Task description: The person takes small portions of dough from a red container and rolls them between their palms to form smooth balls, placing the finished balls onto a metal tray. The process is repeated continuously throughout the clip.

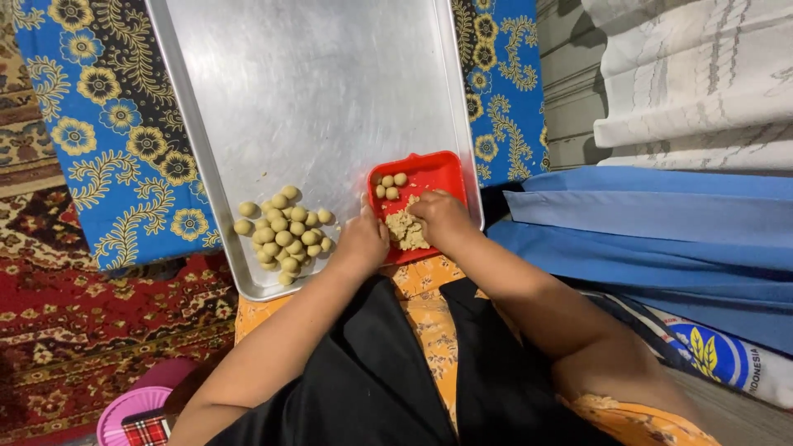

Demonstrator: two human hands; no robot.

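A lump of crumbly tan dough [406, 229] lies in the near half of a small red container [429, 175], which sits on the near right corner of a large metal baking tray [314, 83]. Three small rolled dough balls [390, 186] rest in the far left corner of the same red container, apart from the lump.

On the bare tray, just left of the container, a cluster of finished dough balls [283, 231] is piled loosely near the tray's near edge, a few lying singly at its left side. The tray rests on a blue cloth with yellow flowers [116, 124], which covers a low worktop. A red patterned carpet [83, 322] lies to the left, with a pink plastic lid [124, 409] at the lower left corner. Folded blue fabric [652, 223] lies to the right, with white patterned cloth [694, 74] beyond it.

The right hand [442, 216] is curled palm down on the dough lump, fingers bent into it and touching it. The left hand [363, 239] rests at the container's left rim, fingers curled inward; whether it holds any dough cannot be told. Both forearms reach forward from the lap, over black and orange clothing.
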